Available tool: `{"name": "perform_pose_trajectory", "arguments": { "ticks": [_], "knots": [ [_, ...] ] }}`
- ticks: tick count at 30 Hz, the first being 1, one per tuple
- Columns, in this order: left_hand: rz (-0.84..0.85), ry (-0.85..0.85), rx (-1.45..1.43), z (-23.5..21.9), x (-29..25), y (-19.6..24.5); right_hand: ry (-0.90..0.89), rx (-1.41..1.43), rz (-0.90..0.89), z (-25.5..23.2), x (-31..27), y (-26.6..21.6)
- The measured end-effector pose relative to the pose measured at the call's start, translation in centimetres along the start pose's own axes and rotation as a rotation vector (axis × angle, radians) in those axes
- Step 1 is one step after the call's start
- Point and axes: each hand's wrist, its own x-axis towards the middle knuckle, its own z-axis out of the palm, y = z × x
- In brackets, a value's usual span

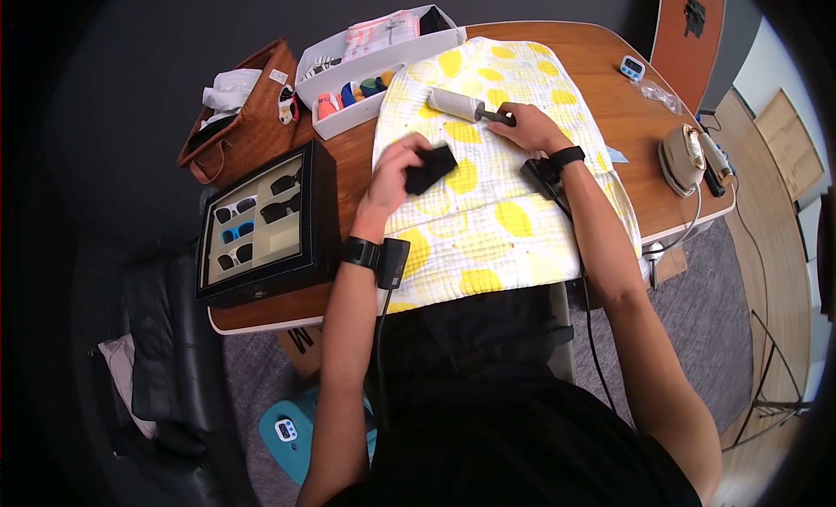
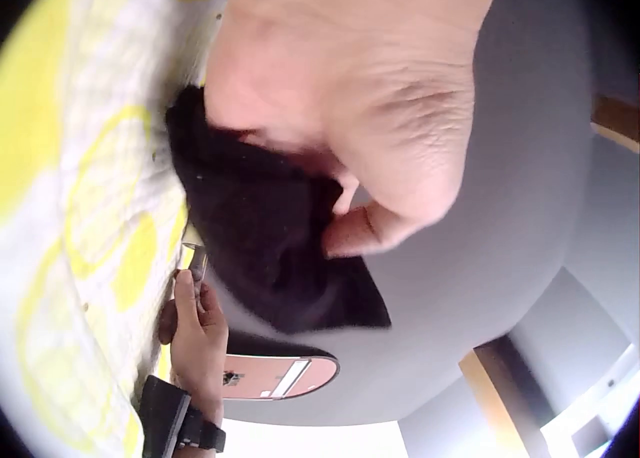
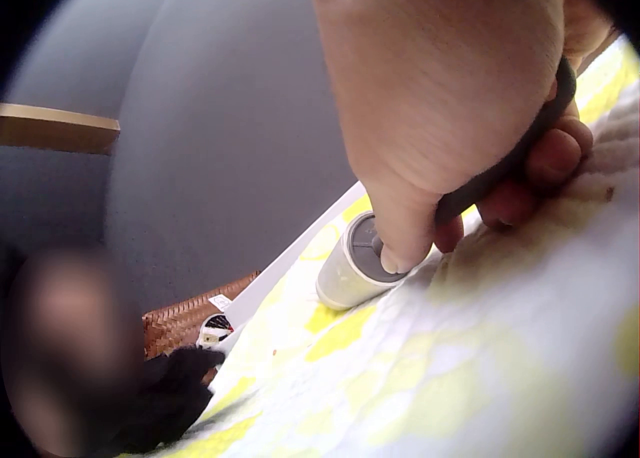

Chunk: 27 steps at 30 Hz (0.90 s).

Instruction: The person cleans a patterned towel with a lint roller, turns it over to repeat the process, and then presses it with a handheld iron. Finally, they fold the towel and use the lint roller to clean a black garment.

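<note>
My left hand (image 1: 396, 178) pinches a small folded black cloth (image 1: 431, 169) over the left part of a white muslin cloth (image 1: 488, 219) printed with yellow lemons. In the left wrist view the black cloth (image 2: 265, 233) hangs from my thumb and fingers, close over the printed cloth. My right hand (image 1: 533, 128) grips the dark handle of a lint roller (image 1: 455, 104). The roller's pale cylinder points left and lies along the cloth's far part. In the right wrist view my fingers curl round the handle, with the thumb near the roller (image 3: 350, 273) end.
On the left stand a glass-topped sunglasses case (image 1: 326, 219), a woven basket (image 1: 248, 128) with white fabric, and a white divided box (image 1: 348, 115) holding rolled socks. To the right are a small iron (image 1: 684, 158) with its cord and a timer (image 1: 632, 68). Cables trail from both wrists.
</note>
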Motion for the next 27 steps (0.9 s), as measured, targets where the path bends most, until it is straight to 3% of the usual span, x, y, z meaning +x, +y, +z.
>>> {"name": "perform_pose_trajectory", "arguments": {
  "ticks": [1, 4, 5, 7, 8, 9, 11, 12, 14, 15, 19, 21, 26, 27],
  "knots": [
    [-0.059, -0.185, 0.062, -0.6, 0.0, -0.2, -0.003, -0.010, 0.001, 0.0, 0.0, -0.1],
    [-0.230, -0.606, -0.224, 0.1, -0.4, -0.6, -0.001, -0.033, -0.020, 0.0, 0.1, -0.1],
    [-0.231, -0.608, -0.223, 0.0, -0.4, -0.8, 0.003, -0.044, -0.036, 0.0, 0.1, 0.0],
    [0.036, -0.260, -0.342, -0.4, -0.6, -1.1, 0.004, -0.031, -0.029, 0.0, 0.1, 0.1],
    [0.101, -0.052, -0.294, -0.4, -0.2, -0.8, 0.004, -0.021, -0.027, 0.0, 0.0, 0.1],
    [0.096, 0.013, -0.328, -1.0, 0.6, -0.9, 0.005, -0.020, -0.027, 0.0, 0.0, 0.0],
    [0.153, 0.432, 0.073, -0.2, 1.4, -1.5, -0.009, -0.029, 0.002, -0.2, -0.1, -0.3],
    [0.157, 0.435, 0.073, -1.4, 1.6, -2.4, -0.009, -0.031, -0.003, -0.2, -0.1, -0.3],
    [0.417, 0.571, 0.690, -3.3, 1.8, -3.4, 0.011, -0.045, -0.026, -0.1, -0.1, -0.3],
    [0.416, 0.569, 0.692, -3.7, 1.8, -3.4, 0.012, -0.043, -0.025, -0.1, -0.1, -0.3],
    [0.266, 0.617, 0.588, -2.7, 1.2, -2.7, -0.020, -0.020, 0.012, -0.4, -0.3, -0.5],
    [-0.007, 0.606, 0.540, -1.8, 0.8, -1.6, -0.012, -0.029, 0.003, -0.4, -0.4, -0.8],
    [-0.164, 0.651, 0.432, 0.2, 0.4, 0.2, -0.017, -0.031, 0.010, -0.2, -0.2, -0.5],
    [-0.183, 0.641, 0.534, 1.2, 0.3, 0.6, -0.017, -0.032, 0.007, -0.3, -0.1, -0.5]
  ]
}}
